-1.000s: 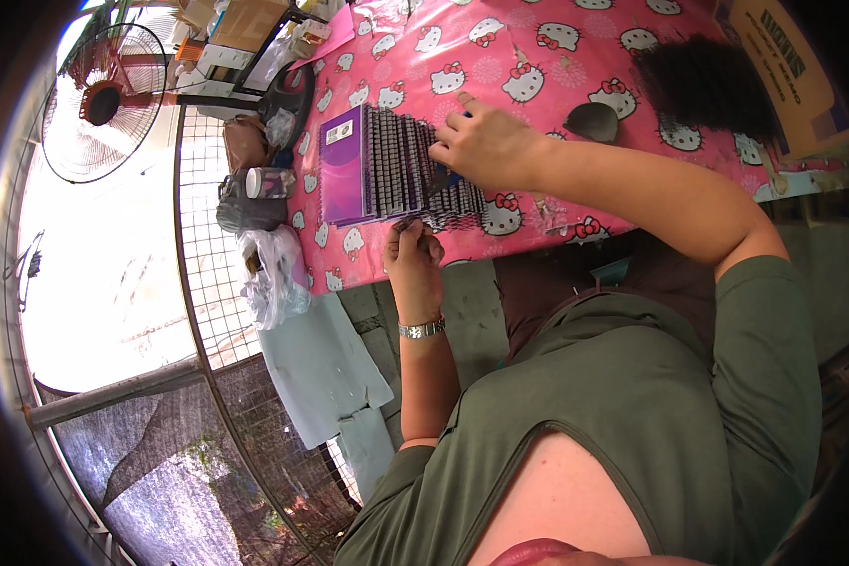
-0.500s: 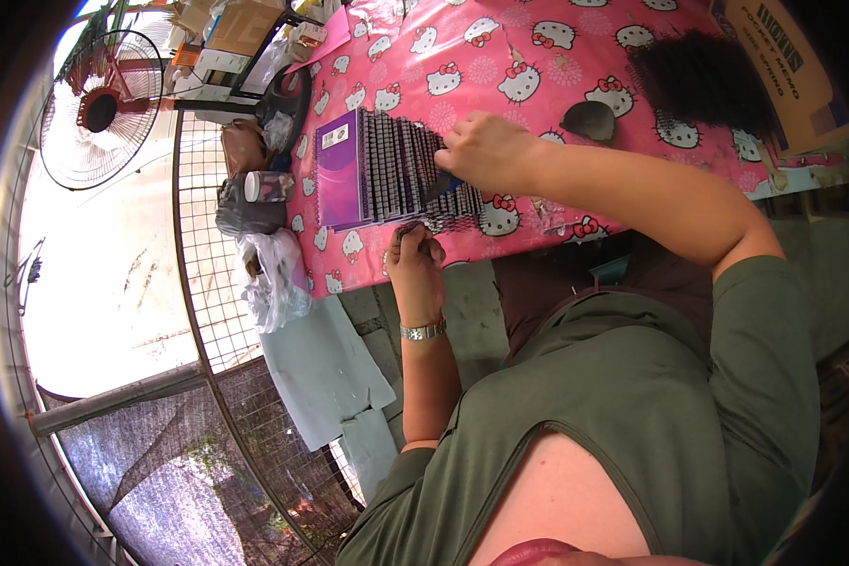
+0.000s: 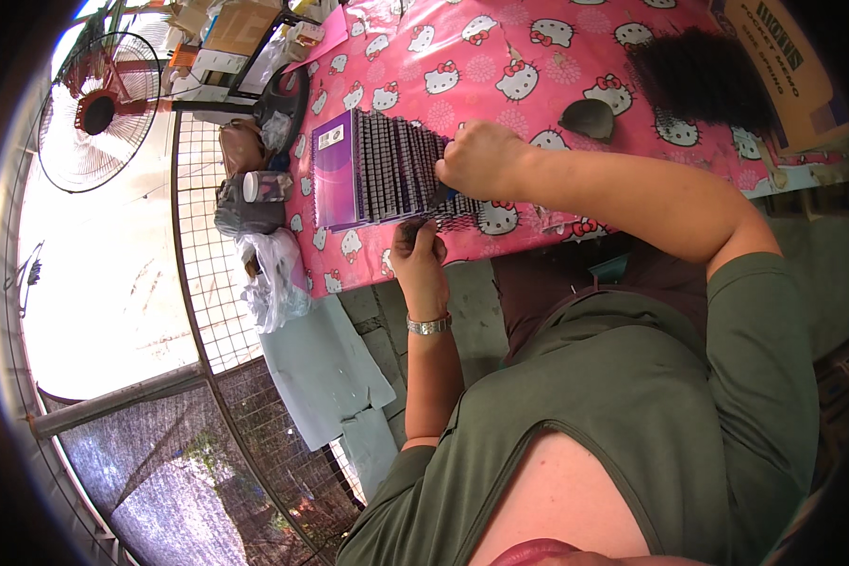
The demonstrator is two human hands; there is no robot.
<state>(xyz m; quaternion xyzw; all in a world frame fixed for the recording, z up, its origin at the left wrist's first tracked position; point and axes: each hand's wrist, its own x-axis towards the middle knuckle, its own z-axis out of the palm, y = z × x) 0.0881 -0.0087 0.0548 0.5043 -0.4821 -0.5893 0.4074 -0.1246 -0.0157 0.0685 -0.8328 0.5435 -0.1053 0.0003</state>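
Note:
A row of overlapping spiral notebooks point(image 3: 335, 174) with purple covers lies on the table, their black coil bindings point(image 3: 396, 170) side by side. My right hand point(image 3: 484, 160) is closed at the right end of the row, over the bindings. From under its fingers shows part of a dark tool point(image 3: 441, 195) with a bit of blue; its kind is mostly hidden. Below the row's near edge, my left hand point(image 3: 421, 255), a metal watch on its wrist, is closed. Its fingers pinch a small dark, wiry bundle point(image 3: 412, 229), too unclear to name exactly.
The table wears a pink patterned cloth point(image 3: 443, 80). A heap of black coils point(image 3: 703, 80) lies at right beside a cardboard box point(image 3: 788, 85). Nearer stands a dark grey rounded piece point(image 3: 590, 120). Plastic bags point(image 3: 274, 283), a jar point(image 3: 266, 187) and a fan point(image 3: 99, 111) are at left.
My right hand has shifted slightly down and left along the bindings. My left hand has turned a little and moved slightly right, still closed.

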